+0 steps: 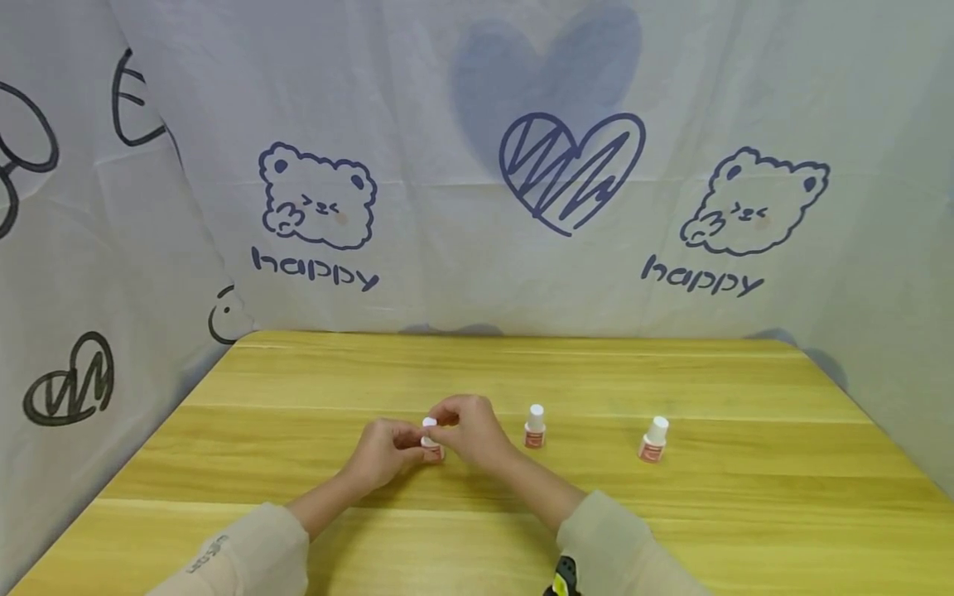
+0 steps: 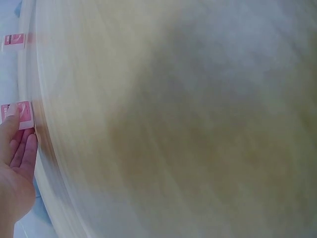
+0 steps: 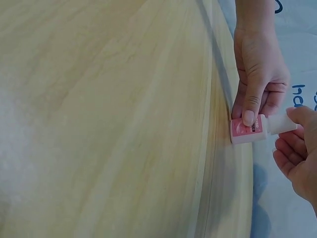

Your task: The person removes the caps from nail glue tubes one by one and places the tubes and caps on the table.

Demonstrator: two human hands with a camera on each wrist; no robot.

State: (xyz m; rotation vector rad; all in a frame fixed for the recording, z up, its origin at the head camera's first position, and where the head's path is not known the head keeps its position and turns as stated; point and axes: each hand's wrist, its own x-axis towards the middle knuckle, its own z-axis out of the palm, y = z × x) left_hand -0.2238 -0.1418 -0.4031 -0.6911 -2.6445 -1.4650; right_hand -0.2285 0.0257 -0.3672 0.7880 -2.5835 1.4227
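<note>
Yellow wood-grain tabletop point(image 1: 708, 538) fills the lower head view, where a person's two hands meet at a small white bottle point(image 1: 433, 455), the leftmost of three in a loose row. The left hand point(image 1: 382, 455) grips its body while the right hand point(image 1: 475, 432) pinches the white cap point(image 1: 429, 422), fingers covering much of both. The middle bottle point(image 1: 535, 428) and the far-right bottle point(image 1: 652, 440) stand capped, their reddish labels too small to read. On the white cloth point(image 1: 440, 281) behind, "happy" appears twice, each time beneath a bear's head. Lettering on the left sleeve point(image 1: 246, 546) is hard to make out; a dark-and-yellow object point(image 1: 562, 578) by the right cuff is cut off at the bottom.

Seen from the left wrist, the left hand sits at the frame's left edge, thumb over the held bottle's pink label point(image 2: 24, 113); the cap is cut off. Another bottle's label beyond is blurred.

From the right wrist, the left thumb hides part of the label, its print illegible. The cap sits at the bottle's neck, between the right hand's thumb and fingers; that hand is cropped at the right edge. Blue letters on the cloth are partly hidden behind it.
</note>
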